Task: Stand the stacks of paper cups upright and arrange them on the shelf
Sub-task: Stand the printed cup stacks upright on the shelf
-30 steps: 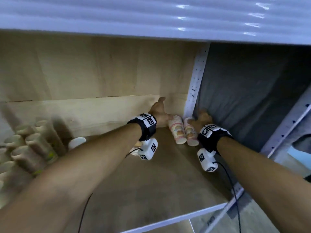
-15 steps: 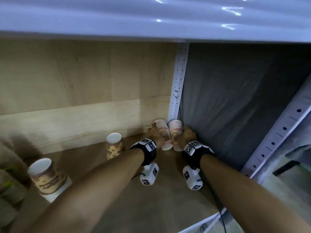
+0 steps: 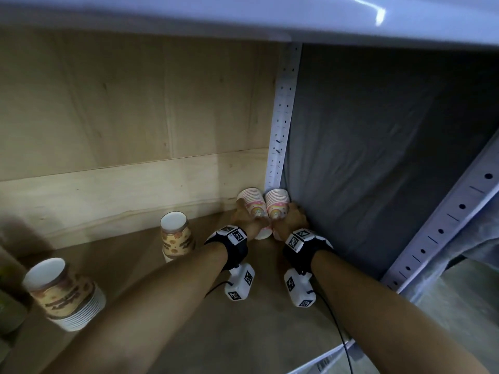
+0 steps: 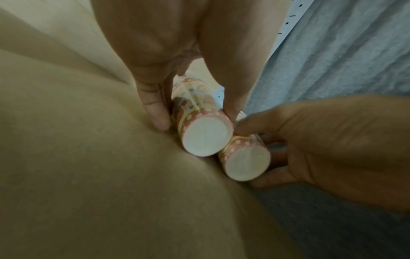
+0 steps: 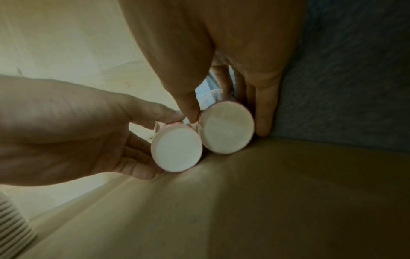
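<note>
Two pink patterned paper cup stacks lean side by side in the back right corner of the wooden shelf (image 3: 216,333). My left hand (image 3: 245,217) grips the left stack (image 3: 252,201) and my right hand (image 3: 292,215) grips the right stack (image 3: 276,201). Both stacks tilt with rims up toward the back and white bases toward me. In the left wrist view my fingers (image 4: 155,115) wrap the left stack (image 4: 206,138), with the right stack (image 4: 246,163) beside it. The right wrist view shows both bases, the right stack (image 5: 226,128) and the left stack (image 5: 177,150), just above the board.
A brown patterned cup stack (image 3: 176,238) stands mid-shelf and another (image 3: 64,292) leans at the front left, with more stacks at the far left edge. A white perforated post (image 3: 282,117) and grey cloth wall (image 3: 378,157) close the right side. An upper shelf (image 3: 243,14) hangs overhead.
A second ago the two pink stacks lay on the shelf with my hands reaching for them. Both hands now grip them and have tipped their rims upward in the corner.
</note>
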